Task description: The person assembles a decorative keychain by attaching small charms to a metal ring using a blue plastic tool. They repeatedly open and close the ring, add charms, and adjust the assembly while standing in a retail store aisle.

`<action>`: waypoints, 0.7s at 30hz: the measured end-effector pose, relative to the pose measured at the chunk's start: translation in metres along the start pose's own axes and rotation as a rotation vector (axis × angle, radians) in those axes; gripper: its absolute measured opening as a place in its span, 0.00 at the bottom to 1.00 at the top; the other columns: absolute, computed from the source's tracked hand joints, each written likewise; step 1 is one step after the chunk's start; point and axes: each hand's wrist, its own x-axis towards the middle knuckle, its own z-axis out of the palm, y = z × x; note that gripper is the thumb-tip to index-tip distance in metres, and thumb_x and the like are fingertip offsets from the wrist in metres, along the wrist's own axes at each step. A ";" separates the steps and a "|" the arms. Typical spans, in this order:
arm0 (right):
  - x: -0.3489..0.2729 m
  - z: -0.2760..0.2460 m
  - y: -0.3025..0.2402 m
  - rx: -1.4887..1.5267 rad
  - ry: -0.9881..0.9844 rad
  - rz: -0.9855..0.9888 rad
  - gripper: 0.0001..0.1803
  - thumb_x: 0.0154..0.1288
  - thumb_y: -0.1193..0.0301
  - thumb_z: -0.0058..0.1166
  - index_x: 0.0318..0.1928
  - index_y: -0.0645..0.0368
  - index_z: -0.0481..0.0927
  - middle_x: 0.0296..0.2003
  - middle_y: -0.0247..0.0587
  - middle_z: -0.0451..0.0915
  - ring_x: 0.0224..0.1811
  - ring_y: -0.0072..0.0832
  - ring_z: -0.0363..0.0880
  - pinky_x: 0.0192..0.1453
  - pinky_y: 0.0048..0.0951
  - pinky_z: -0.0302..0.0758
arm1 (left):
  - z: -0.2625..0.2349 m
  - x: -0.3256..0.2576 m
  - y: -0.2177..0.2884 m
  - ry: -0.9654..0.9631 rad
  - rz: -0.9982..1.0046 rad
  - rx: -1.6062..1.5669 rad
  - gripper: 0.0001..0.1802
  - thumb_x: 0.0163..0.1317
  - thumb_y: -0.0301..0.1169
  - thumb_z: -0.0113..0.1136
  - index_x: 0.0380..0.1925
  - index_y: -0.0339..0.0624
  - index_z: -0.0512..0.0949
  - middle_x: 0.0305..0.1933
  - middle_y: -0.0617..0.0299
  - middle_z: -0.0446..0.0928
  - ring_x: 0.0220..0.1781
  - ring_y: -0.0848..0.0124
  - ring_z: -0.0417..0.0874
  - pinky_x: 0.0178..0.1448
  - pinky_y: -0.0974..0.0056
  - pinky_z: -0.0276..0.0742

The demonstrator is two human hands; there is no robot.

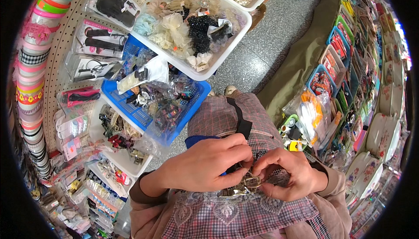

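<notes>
My left hand (209,162) and my right hand (286,173) meet close to my chest, over my pink checked dress (222,116). Together they pinch a small bunch of shiny metallic hair clips (246,184), gold and silver in colour. My left fingers curl over the top of the bunch, with a dark piece tucked under them. My right thumb and forefinger grip one clip at the right side of the bunch. A black strap (240,119) runs down my front to the hands.
A blue basket (131,108) of bagged hair accessories and a white tray (227,49) of fabric hair bows stand at my left. A pegboard wall (65,55) carries packaged hair tools and stacked ribbon rolls. Shelves of small goods (336,68) line the right. Grey speckled floor lies ahead.
</notes>
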 end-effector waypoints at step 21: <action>0.007 0.004 -0.002 0.522 0.027 0.394 0.19 0.66 0.81 0.60 0.54 0.63 0.70 0.40 0.36 0.81 0.44 0.18 0.80 0.44 0.19 0.77 | 0.008 0.001 -0.002 0.198 0.063 -0.104 0.09 0.59 0.24 0.67 0.38 0.40 0.78 0.33 0.58 0.77 0.32 0.63 0.80 0.35 0.63 0.74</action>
